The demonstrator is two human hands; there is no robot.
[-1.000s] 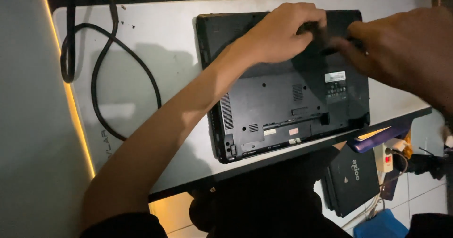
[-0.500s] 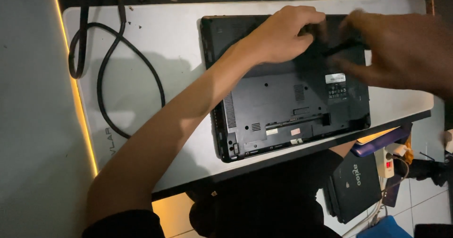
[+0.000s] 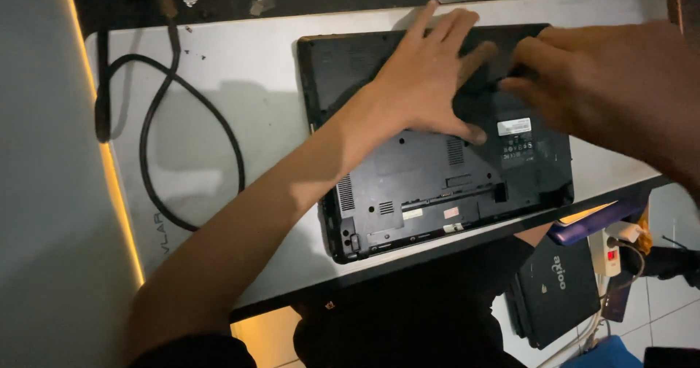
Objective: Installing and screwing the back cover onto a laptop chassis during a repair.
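Note:
A black laptop (image 3: 437,193) lies upside down on a white mat (image 3: 240,69), its vented underside and sticker labels facing up. My left hand (image 3: 430,83) rests flat on the far part of that underside with its fingers spread and nothing in it. My right hand (image 3: 605,83) comes in from the right, its fingertips bunched together against the laptop's far right area, close to my left fingertips. Whether those fingers pinch anything is hidden in the dark.
A thick black cable (image 3: 219,134) loops over the mat left of the laptop. Small bits of debris (image 3: 191,0) lie on the dark strip at the back. Below the table's right edge are a white power strip (image 3: 612,248) and a dark flat device (image 3: 554,288).
My left hand has flattened and spread its fingers on the laptop. My right hand has slid left, closer to my left fingertips. The view has shifted slightly.

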